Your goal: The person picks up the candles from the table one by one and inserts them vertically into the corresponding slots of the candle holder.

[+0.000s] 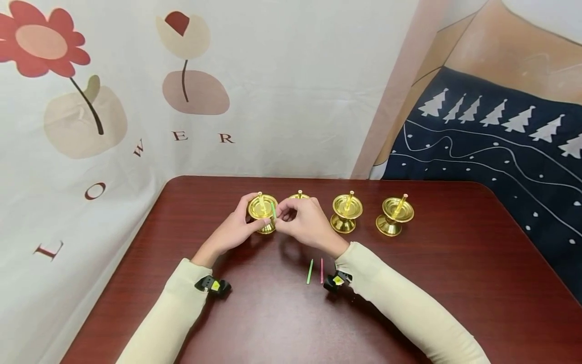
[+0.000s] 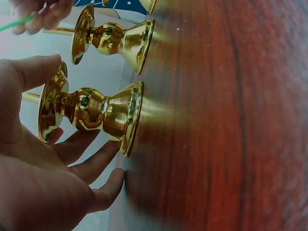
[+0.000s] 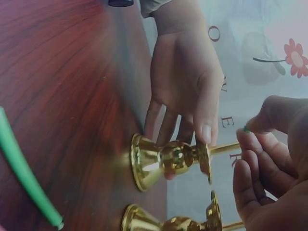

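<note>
My left hand (image 1: 229, 230) is around the leftmost gold candle holder (image 2: 89, 108), which stands upright on the table. Its thumb lies at the dish's rim, and the fingers curve behind the stem and base. A thin rod (image 1: 261, 201) rises from the dish. Between thumb and fingertips, my right hand (image 1: 306, 222) pinches a thin green candle (image 1: 273, 209), just right of that dish. Only a small green end shows in the right wrist view. Behind the right hand, a second gold holder (image 1: 299, 196) is mostly hidden.
Two more gold holders (image 1: 346, 207) (image 1: 394, 215) with rods stand to the right in the same row. Nearer me, another green candle (image 1: 310, 271) and a pink one (image 1: 322, 271) lie on the dark red table (image 1: 273, 323). A printed cloth (image 1: 282, 101) hangs behind.
</note>
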`<state>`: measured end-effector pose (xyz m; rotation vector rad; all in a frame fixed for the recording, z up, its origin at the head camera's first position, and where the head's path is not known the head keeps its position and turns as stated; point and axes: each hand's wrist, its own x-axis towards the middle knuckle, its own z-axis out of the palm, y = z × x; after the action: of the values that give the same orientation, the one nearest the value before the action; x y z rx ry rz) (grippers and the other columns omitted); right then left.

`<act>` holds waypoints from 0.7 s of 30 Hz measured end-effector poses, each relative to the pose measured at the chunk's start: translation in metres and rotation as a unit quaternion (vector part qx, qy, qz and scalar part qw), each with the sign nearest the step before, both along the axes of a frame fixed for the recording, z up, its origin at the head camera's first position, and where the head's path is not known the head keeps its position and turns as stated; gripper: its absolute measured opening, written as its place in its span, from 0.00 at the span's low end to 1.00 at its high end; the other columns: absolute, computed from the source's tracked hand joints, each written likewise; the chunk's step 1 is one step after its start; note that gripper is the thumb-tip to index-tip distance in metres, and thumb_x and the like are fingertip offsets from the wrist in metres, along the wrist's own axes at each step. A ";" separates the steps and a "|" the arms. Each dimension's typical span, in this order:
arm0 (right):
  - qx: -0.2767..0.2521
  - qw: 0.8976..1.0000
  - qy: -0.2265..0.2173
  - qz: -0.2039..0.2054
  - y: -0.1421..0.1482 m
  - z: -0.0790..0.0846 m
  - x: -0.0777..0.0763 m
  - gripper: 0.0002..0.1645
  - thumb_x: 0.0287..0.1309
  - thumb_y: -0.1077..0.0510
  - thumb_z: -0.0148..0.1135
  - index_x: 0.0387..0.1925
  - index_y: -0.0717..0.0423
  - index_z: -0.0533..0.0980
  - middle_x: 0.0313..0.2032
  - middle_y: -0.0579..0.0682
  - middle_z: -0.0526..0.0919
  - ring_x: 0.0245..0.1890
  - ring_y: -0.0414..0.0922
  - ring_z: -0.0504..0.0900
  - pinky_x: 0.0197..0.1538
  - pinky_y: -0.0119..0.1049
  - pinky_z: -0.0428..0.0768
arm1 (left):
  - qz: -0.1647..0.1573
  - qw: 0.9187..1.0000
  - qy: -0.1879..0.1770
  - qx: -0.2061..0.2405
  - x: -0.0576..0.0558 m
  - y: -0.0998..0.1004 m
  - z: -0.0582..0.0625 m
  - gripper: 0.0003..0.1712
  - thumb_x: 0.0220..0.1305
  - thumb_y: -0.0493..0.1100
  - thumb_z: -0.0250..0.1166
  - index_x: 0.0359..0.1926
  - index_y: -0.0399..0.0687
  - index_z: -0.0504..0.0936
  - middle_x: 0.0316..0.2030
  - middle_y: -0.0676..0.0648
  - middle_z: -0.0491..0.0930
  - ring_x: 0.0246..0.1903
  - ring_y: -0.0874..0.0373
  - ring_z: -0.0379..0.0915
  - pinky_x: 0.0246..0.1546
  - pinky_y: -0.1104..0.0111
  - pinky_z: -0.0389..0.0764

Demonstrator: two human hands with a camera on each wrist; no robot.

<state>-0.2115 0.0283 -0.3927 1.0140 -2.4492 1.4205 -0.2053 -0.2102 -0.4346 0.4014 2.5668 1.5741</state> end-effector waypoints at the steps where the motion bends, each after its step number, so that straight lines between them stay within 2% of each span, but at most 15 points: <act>1: -0.006 1.000 0.003 -0.003 -0.002 0.001 -0.002 0.05 0.53 0.65 0.72 0.33 0.55 0.87 0.28 0.43 0.87 0.30 0.36 0.84 0.39 0.34 0.85 | -0.001 1.000 -0.001 0.003 0.000 0.000 0.000 0.46 0.79 0.41 0.69 0.84 0.40 0.51 0.71 0.29 0.71 0.71 0.40 0.71 0.73 0.45 0.69; 2: -0.011 1.000 0.006 -0.007 -0.005 0.002 -0.003 0.04 0.53 0.65 0.72 0.33 0.56 0.87 0.28 0.43 0.87 0.30 0.36 0.84 0.43 0.35 0.85 | -0.002 1.000 -0.001 0.005 0.000 0.000 0.000 0.46 0.79 0.41 0.69 0.84 0.40 0.51 0.71 0.29 0.70 0.72 0.40 0.70 0.73 0.45 0.69; 5: -0.030 0.999 0.004 -0.014 -0.012 0.006 -0.007 0.03 0.56 0.65 0.71 0.34 0.58 0.87 0.29 0.45 0.88 0.31 0.37 0.84 0.44 0.37 0.85 | -0.003 1.000 -0.004 0.012 0.001 0.000 0.001 0.46 0.78 0.39 0.69 0.84 0.40 0.51 0.73 0.29 0.69 0.73 0.40 0.69 0.73 0.45 0.68; 8: -0.047 0.999 0.001 -0.023 -0.018 0.010 -0.011 0.02 0.60 0.65 0.71 0.35 0.59 0.87 0.30 0.46 0.89 0.32 0.39 0.85 0.44 0.36 0.85 | -0.006 1.000 -0.004 0.014 0.000 0.000 0.001 0.46 0.78 0.39 0.69 0.84 0.39 0.51 0.74 0.29 0.68 0.74 0.40 0.68 0.73 0.45 0.68; 10: -0.056 0.998 0.002 -0.027 -0.022 0.012 -0.013 0.02 0.63 0.65 0.71 0.36 0.60 0.87 0.30 0.47 0.89 0.32 0.39 0.85 0.40 0.34 0.85 | -0.006 1.000 -0.004 0.016 0.001 0.001 0.001 0.46 0.78 0.39 0.69 0.84 0.39 0.51 0.74 0.30 0.68 0.74 0.40 0.68 0.74 0.45 0.68; 14: -0.064 0.997 0.018 -0.041 -0.028 0.013 -0.017 0.02 0.68 0.64 0.71 0.37 0.59 0.87 0.32 0.47 0.89 0.32 0.40 0.84 0.40 0.32 0.82 | -0.008 1.000 -0.003 0.021 0.001 0.001 0.002 0.45 0.78 0.38 0.69 0.83 0.40 0.53 0.74 0.31 0.68 0.74 0.40 0.68 0.74 0.46 0.66; 21: -0.076 0.995 0.031 -0.051 -0.037 0.010 -0.025 0.03 0.74 0.64 0.68 0.43 0.61 0.86 0.39 0.52 0.89 0.36 0.44 0.84 0.43 0.34 0.81 | -0.005 1.000 0.000 0.020 0.002 0.002 0.002 0.44 0.77 0.39 0.69 0.83 0.41 0.53 0.72 0.31 0.71 0.71 0.41 0.71 0.74 0.46 0.67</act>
<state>-0.2361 -0.0090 -0.3824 0.8751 -2.2745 1.4927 -0.2030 -0.2085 -0.4328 0.4182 2.5322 1.6247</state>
